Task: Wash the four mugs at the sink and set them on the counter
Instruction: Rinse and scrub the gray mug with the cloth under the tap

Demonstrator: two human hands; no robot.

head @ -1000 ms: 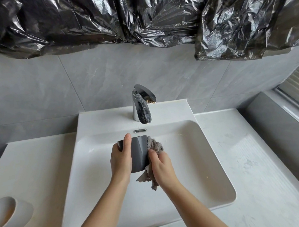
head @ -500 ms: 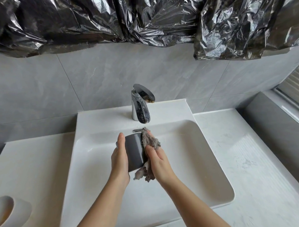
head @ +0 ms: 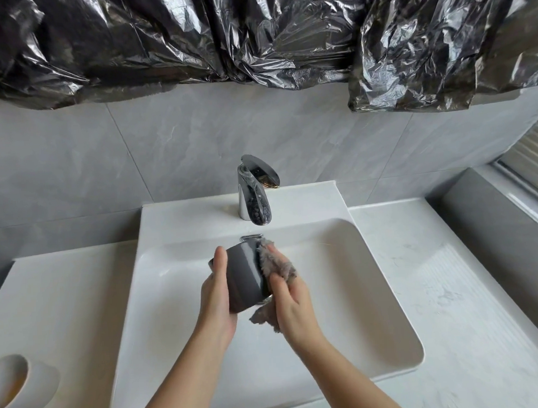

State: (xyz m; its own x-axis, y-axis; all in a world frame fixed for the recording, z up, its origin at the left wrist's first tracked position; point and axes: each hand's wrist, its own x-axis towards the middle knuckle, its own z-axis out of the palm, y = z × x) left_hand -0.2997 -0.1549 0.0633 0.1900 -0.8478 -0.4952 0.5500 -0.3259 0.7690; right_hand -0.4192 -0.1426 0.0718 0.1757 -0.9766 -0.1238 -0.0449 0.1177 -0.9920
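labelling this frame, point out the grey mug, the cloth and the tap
grey mug (head: 244, 277): head view, on its glossy side wall
cloth (head: 281, 266): head view, fluffy part beside the mug
tap (head: 258, 204): head view, front of the spout

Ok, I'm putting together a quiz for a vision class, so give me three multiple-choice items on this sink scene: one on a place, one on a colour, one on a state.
1. Where is the white mug? A. on the counter left of the sink; B. in the basin; C. on the windowsill.
2. What colour is the mug that the left hand grips? A. white; B. red; C. dark grey.
3. What is the right hand doing? A. turning the tap; B. holding a cloth against the mug; C. resting empty.
Answers: 1 A, it sits at the lower left, outside the basin. 2 C, its glossy wall is dark grey. 3 B, the cloth lies between its fingers and the mug.
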